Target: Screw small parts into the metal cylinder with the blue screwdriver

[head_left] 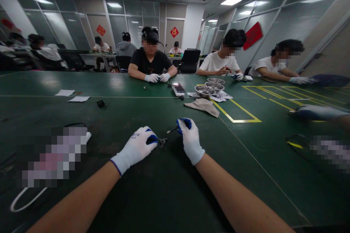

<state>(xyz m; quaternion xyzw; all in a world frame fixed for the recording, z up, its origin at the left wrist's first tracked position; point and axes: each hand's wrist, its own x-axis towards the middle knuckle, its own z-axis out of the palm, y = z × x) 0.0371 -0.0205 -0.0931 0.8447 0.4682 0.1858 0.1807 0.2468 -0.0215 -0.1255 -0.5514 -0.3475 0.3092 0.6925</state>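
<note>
Inside the bench's [153, 200] near edge, my left grip [140, 145] pinches a metal part [162, 141], likely to steady it. My right grip [190, 136] clasps a slim tool [171, 130].

three metal bowls [205, 91], beige cloth [202, 106], green table [131, 116], red diamond sign [174, 32]
</note>
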